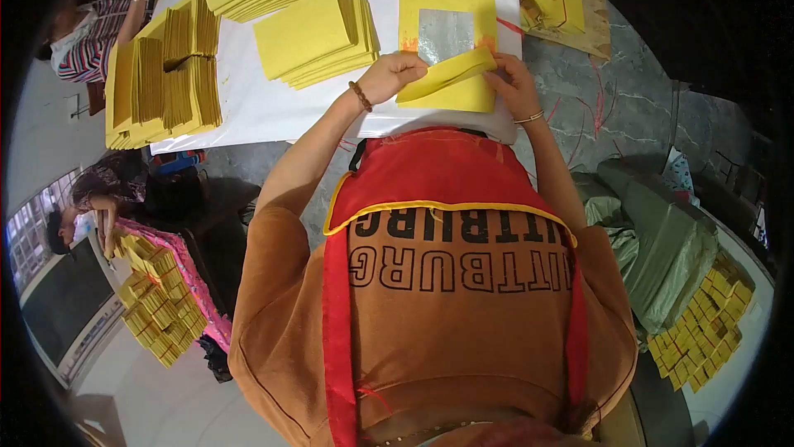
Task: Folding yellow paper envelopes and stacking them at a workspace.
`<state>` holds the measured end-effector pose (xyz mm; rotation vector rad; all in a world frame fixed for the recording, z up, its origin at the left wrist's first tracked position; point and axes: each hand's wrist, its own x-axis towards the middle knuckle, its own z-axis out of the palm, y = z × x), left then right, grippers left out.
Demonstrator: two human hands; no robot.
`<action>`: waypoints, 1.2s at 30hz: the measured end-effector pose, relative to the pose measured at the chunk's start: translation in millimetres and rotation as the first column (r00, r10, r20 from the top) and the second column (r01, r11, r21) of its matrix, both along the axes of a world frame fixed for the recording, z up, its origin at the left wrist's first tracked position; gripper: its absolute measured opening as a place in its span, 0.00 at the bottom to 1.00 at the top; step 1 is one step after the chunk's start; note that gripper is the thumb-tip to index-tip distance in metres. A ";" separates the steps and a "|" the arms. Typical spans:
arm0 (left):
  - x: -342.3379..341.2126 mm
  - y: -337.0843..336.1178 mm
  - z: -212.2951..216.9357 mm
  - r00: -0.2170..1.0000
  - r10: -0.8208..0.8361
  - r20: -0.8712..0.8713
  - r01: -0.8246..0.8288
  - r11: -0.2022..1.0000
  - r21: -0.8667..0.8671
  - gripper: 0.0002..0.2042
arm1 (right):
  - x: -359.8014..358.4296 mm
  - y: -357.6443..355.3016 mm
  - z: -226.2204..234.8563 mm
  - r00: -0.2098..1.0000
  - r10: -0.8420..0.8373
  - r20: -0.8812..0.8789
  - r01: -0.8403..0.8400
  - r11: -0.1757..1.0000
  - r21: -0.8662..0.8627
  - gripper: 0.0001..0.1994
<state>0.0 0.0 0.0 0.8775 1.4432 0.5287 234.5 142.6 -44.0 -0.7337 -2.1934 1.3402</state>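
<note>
Yellow sheet, fold running left-right

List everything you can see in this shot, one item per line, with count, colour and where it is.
folded yellow sheet: one, yellow, held in both hands at the table's near edge
foil-centred sheet: one, yellow with silver square, flat behind the folded one
yellow paper stacks: several, yellow, left and far side of the table
table cover: one, white, under the papers
green sacks: a few, green, right on the floor
bundled yellow packs: many, yellow, lower right
other people: two, at left
apron: one, red
left hand: pinching the sheet's left edge
right hand: pinching its right edge
</note>
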 end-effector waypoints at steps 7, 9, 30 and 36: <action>34.3 -8.7 16.0 0.626 0.131 -0.769 0.620 0.515 0.592 0.19 | 1.7 1.0 -4.9 0.999 -0.039 -0.027 0.035 0.991 -0.129 0.10; 36.4 -10.2 14.1 0.484 0.074 -0.872 0.751 0.477 0.457 0.21 | 1.6 0.9 -2.9 0.999 -0.032 -0.027 0.028 0.991 -0.127 0.10; 13.8 -3.2 3.7 0.765 0.003 -0.644 0.538 0.545 0.643 0.12 | 0.5 3.7 -5.2 0.998 -0.001 -0.058 -0.012 0.975 -0.221 0.10; 19.3 -1.8 10.4 0.884 0.134 -0.448 0.272 0.632 0.725 0.06 | 1.9 6.7 -9.0 0.996 -0.048 -0.078 0.024 0.958 -0.285 0.14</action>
